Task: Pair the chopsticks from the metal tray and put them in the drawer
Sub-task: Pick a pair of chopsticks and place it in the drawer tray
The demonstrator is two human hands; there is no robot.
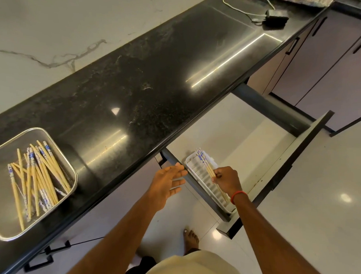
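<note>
The one head view looks steeply down from above the counter (131,81), close over its front edge.

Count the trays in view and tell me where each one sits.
2. The metal tray sits on the counter, holding loose chopsticks. The white tray lies in the open drawer, below the right hand gripping chopsticks. Others may hide under the counter.

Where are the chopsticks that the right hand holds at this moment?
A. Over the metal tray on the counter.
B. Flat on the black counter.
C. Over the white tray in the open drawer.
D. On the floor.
C: the right hand pinches chopsticks whose blue-patterned ends lie over the white tray inside the open drawer.
</note>
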